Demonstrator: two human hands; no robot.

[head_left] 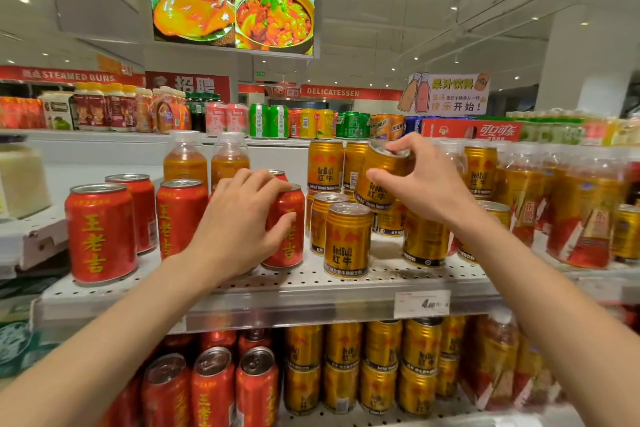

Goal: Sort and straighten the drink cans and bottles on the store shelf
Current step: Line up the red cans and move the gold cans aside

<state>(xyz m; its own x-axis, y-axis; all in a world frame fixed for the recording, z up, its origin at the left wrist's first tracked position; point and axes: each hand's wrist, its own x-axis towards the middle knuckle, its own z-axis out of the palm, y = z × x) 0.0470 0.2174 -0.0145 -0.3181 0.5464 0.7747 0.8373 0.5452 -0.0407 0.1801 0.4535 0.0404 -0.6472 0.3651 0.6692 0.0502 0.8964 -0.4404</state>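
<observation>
On the white perforated metal shelf (381, 279), five glossy red cylindrical cans show. The left hand (239, 215) wraps a red aluminium can (289, 239) standing near the front. The right hand (420, 180) pinches a tilted, ribbed gold metal can (379, 180), lifted above the other gold cans (346, 239).

From my feed I see two bare forearms, one entering from the near left corner and one from the near right. Neither shows a sleeve, cuff, watch or strap. The left hand (239, 222) and right hand (420, 184) wear no gloves, and I see no rings.
</observation>
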